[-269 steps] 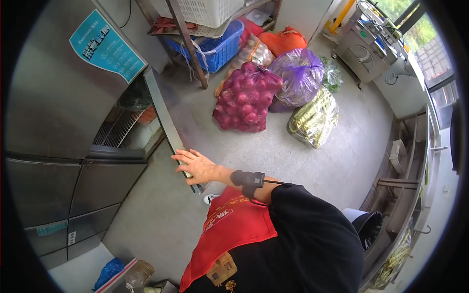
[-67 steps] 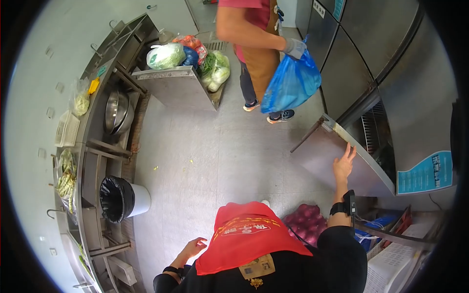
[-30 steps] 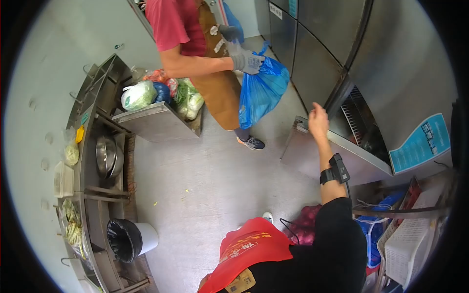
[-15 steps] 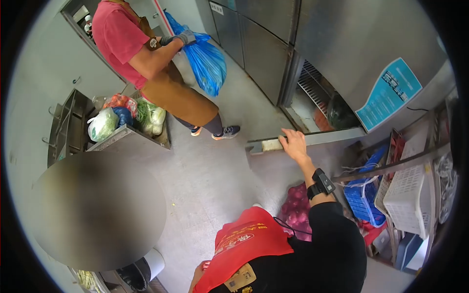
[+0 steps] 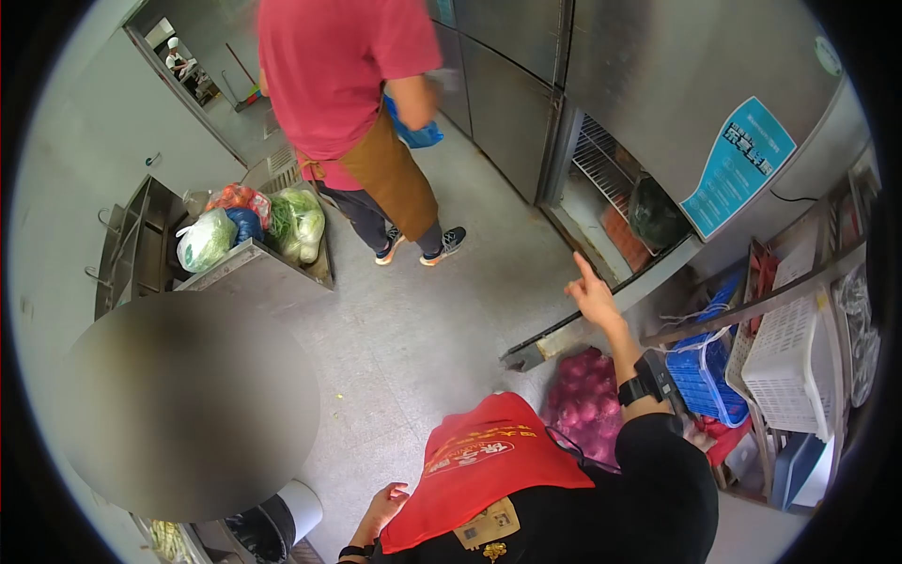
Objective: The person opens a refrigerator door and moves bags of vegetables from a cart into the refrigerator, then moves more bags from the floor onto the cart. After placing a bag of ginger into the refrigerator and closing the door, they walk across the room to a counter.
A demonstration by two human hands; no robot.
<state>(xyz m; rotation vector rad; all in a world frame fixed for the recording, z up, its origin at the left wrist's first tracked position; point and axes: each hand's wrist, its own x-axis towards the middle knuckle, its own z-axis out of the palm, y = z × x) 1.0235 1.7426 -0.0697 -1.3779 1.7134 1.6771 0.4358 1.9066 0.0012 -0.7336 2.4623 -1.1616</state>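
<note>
My right hand (image 5: 594, 295) is raised at the open door (image 5: 564, 336) of a steel refrigerator. Its index finger points out towards the lower compartment, and nothing is held. Inside that compartment are a wire shelf (image 5: 603, 167), a dark plastic bag (image 5: 654, 214) and a reddish-orange item (image 5: 624, 237). Below the door, a net sack of red-purple onions (image 5: 581, 404) lies on the floor. Low beside my red apron (image 5: 498, 461), my left hand (image 5: 383, 508) is empty, its fingers loosely bent and apart.
A co-worker in a red shirt (image 5: 352, 85) stands ahead, with part of a blue bag (image 5: 413, 132) showing. Bagged vegetables (image 5: 301, 224) fill a steel cart (image 5: 254, 268) at left. On the right, a rack holds a white basket (image 5: 785, 367) and a blue basket (image 5: 700, 381).
The refrigerator door has swung wider towards me, and my right hand has come off its edge with the index finger extended. The co-worker has turned away and moved right. More of my left hand shows.
</note>
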